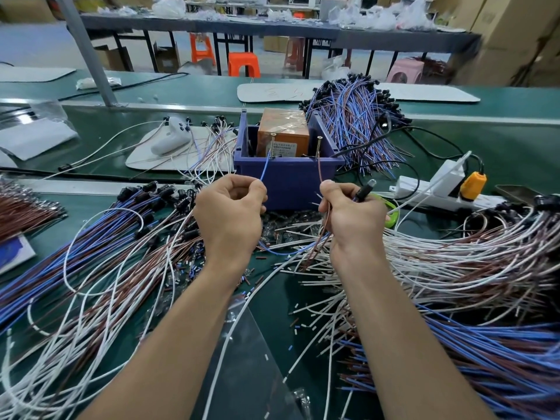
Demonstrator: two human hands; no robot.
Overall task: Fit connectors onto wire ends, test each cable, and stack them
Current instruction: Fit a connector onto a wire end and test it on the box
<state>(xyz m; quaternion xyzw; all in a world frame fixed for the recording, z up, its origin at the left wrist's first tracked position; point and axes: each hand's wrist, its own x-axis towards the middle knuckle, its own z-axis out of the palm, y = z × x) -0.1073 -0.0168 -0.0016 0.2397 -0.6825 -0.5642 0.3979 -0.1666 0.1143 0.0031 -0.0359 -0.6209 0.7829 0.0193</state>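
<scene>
Two upright screw posts, one at the left (pixel 273 143) and one at the right (pixel 318 147), stand on the near rim of the blue bin (pixel 288 180), and one wire rises to each. The left hand (pixel 230 213) pinches the blue wire (pixel 264 168) between thumb and curled fingers, its tip up at the left post. The right hand (pixel 353 215) pinches the brown wire (pixel 321 169), which runs up to the right post, and the same hand grips the black connector (pixel 363 191), whose clear tip pokes out past the knuckles. Below the wrists the blue wire loops across from one hand to the other. An orange box (pixel 283 133) sits inside the bin. Behind the bin lies a heap of blue and brown cables (pixel 354 116) with black ends. To the right, on the green surface (pixel 500 140), a white power strip (pixel 436 192) carries an orange plug (pixel 472 186). White and brown wires (pixel 454 256) fan out at right, and blue and brown ones (pixel 121 237) at left.
</scene>
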